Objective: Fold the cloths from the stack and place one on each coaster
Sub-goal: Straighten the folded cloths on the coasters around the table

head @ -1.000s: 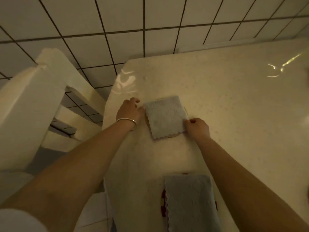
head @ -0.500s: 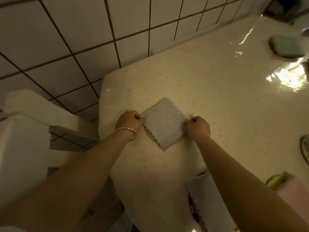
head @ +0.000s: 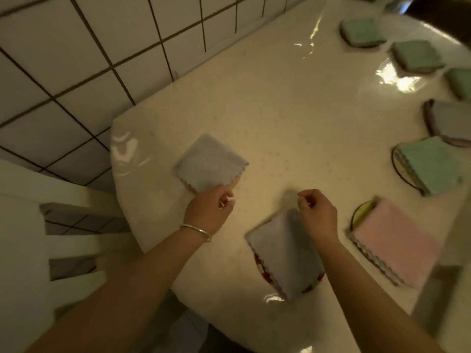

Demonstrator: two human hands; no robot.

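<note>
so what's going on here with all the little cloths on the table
A person is laying folded cloths on coasters around a pale table. The left hand touches the near corner of a pale blue cloth set on a yellow coaster; whether it pinches the cloth is unclear. The right hand, fingers loosely curled and empty, hovers over another blue cloth on a red-and-white coaster. A pink cloth and several green cloths already sit on coasters to the right.

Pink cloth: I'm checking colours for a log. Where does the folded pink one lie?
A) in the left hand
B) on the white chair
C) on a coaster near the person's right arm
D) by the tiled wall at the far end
C: the pink cloth lies on a yellow-faced coaster, just beside the right arm.
</note>
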